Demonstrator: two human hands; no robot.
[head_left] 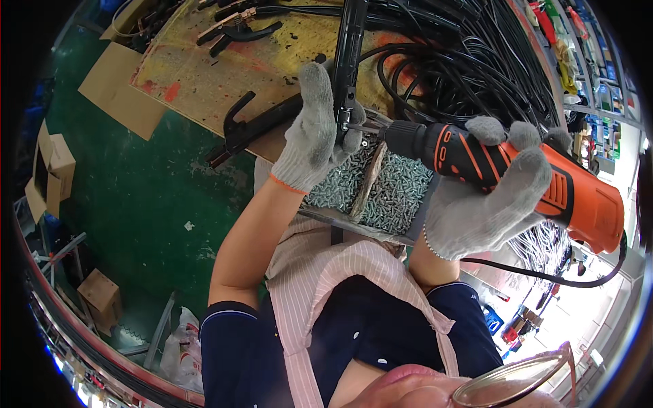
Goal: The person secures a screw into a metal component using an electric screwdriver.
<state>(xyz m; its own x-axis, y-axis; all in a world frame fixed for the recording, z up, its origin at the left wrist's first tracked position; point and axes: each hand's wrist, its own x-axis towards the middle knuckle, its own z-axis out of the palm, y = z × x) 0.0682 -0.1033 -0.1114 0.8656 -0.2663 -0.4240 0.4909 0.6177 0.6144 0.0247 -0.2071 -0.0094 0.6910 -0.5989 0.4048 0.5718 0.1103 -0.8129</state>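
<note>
My left hand [314, 132], in a grey knit glove, grips a black clamp handle [349, 47] that runs upward from my fingers. My right hand [486, 197], also gloved, is wrapped around an orange and black electric screwdriver [544, 187]. Its black nose [408, 139] points left and its bit touches the clamp right beside my left fingers. Below both hands a tray of silver screws [394, 187] rests at the edge of the worn yellow workbench [204, 75].
A mass of black cables [476, 61] covers the bench at the upper right. More black clamps [238, 30] lie at the top and one [252, 129] at the bench edge. Cardboard boxes [102, 299] stand on the green floor [136, 197] at left. Shelves [585, 75] line the right.
</note>
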